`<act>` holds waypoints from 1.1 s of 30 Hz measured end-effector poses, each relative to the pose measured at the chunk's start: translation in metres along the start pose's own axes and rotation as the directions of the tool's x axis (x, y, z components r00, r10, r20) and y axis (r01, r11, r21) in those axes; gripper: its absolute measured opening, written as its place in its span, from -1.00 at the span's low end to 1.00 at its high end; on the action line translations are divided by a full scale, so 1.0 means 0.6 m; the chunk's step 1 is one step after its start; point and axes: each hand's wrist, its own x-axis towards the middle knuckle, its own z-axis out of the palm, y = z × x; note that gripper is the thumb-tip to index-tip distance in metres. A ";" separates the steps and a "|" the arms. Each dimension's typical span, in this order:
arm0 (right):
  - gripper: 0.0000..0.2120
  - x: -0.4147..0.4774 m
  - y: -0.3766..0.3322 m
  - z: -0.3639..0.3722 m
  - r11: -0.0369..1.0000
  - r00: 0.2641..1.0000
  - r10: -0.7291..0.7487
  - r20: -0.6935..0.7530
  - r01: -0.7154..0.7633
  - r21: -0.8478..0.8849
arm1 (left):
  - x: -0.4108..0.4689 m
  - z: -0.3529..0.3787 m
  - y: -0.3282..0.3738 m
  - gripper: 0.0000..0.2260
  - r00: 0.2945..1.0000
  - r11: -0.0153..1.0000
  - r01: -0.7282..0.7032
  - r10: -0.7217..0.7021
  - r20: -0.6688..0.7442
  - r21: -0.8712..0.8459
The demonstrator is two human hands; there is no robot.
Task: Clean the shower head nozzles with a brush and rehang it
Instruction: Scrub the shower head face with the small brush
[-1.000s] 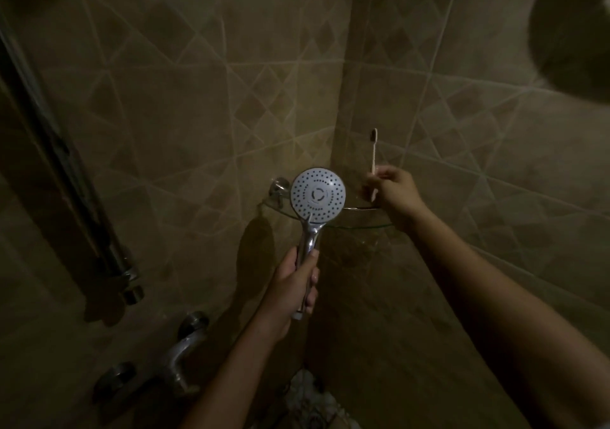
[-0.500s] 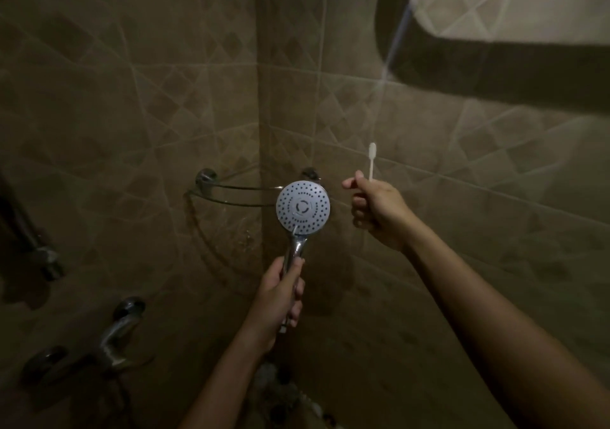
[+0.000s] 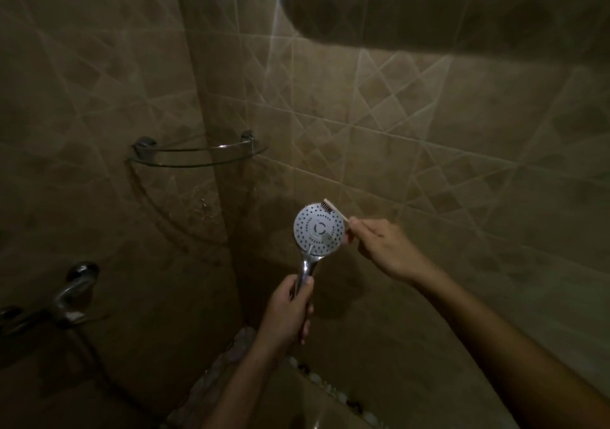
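A round shower head with a pale nozzle face and chrome handle is held upright, face toward me. My left hand is wrapped around the handle below the head. My right hand holds a small toothbrush by its light handle. The dark bristles rest on the upper right rim of the nozzle face. The hose is not visible in the dim light.
A glass corner shelf with chrome brackets sits up and left in the tiled corner. A chrome tap and mixer stick out of the left wall. Pebbled floor shows below. A dark band crosses the upper right wall.
My right hand has come down and left, bringing the brush from upright in the air onto the top of the nozzle face. The view has swung right and down.
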 end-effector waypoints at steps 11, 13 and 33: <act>-0.67 -0.069 0.084 0.041 0.978 0.994 -0.009 0.111 0.032 -0.206 | -0.019 0.025 -0.055 -0.72 0.997 0.989 0.012 0.000 -0.079 0.148; -0.60 -0.074 0.091 0.060 0.977 0.997 -0.004 0.083 0.022 -0.213 | -0.022 0.015 -0.065 -0.72 0.997 0.981 -0.003 0.018 -0.077 0.196; -0.62 -0.034 0.081 0.150 0.977 0.999 0.023 -0.029 -0.029 -0.211 | -0.035 -0.066 -0.096 -0.71 0.996 0.938 -0.052 0.074 -0.050 0.344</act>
